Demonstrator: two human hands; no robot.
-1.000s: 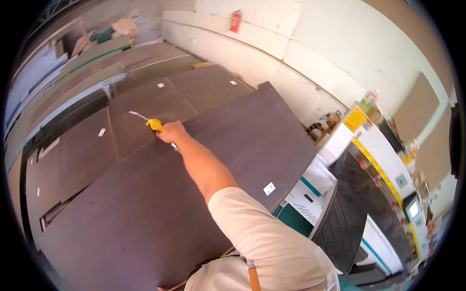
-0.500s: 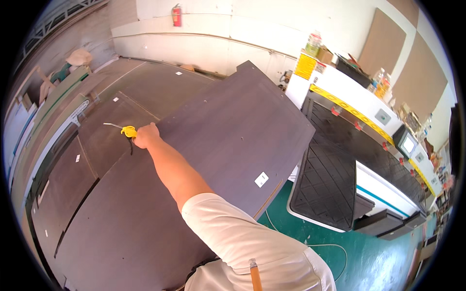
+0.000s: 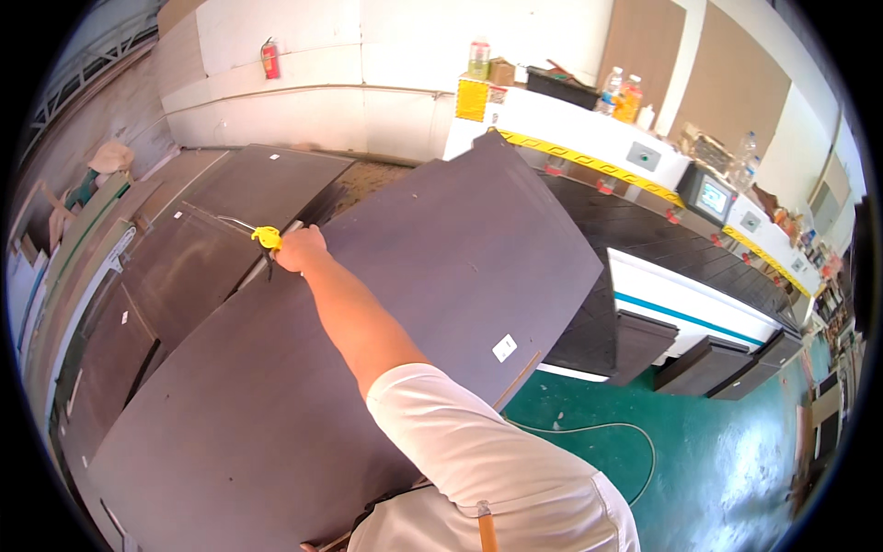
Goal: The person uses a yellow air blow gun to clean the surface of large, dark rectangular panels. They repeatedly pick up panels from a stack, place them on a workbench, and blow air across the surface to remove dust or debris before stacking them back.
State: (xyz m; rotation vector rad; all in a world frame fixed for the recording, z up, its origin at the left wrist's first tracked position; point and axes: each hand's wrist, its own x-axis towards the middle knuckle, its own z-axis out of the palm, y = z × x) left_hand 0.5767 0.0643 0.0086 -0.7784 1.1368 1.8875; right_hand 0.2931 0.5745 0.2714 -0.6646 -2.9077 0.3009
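My right hand point(image 3: 299, 250) is closed around a yellow air blow gun point(image 3: 267, 237) with a thin bent metal nozzle. The hand sits at the far edge of a large dark grey-brown panel point(image 3: 395, 294), which has a small white label. Whether the fingers also grip that edge is hidden. A sliver of what looks like my left hand point(image 3: 309, 547) shows at the bottom edge by the panel, its fingers hidden. Under and beyond the panel lie more dark labelled panels point(image 3: 198, 262).
At the right a machine point(image 3: 589, 110) with yellow-black edging, a screen point(image 3: 713, 198) and bottles on top stands by a dark slatted bed point(image 3: 635, 221). A hose point(image 3: 635, 429) curves over the green floor point(image 3: 579, 396). Boards point(image 3: 69, 239) stand at the left.
The large panel has shifted relative to the panels beneath, opening a gap past its far edge and covering more of the machine's bed. My right hand stays at that edge with the blow gun. The view has turned right.
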